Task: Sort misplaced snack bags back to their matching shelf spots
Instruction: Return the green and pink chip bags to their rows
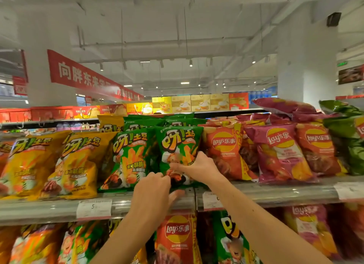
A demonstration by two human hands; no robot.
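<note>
head | both hands on green snack bag | l hand + r hand pinch its bottom | top shelf

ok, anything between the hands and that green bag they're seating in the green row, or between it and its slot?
Nothing visible. Both hands are already on the green bag: the right hand grips its lower front and the left hand holds its bottom edge. It stands on the shelf in the green row, beside another green bag, red Lay's bag on the other side.

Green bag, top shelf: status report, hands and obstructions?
Both hands, left hand and right hand, grip green bag. Bag upright among green row. Red Lay's bag crowds right.
</note>
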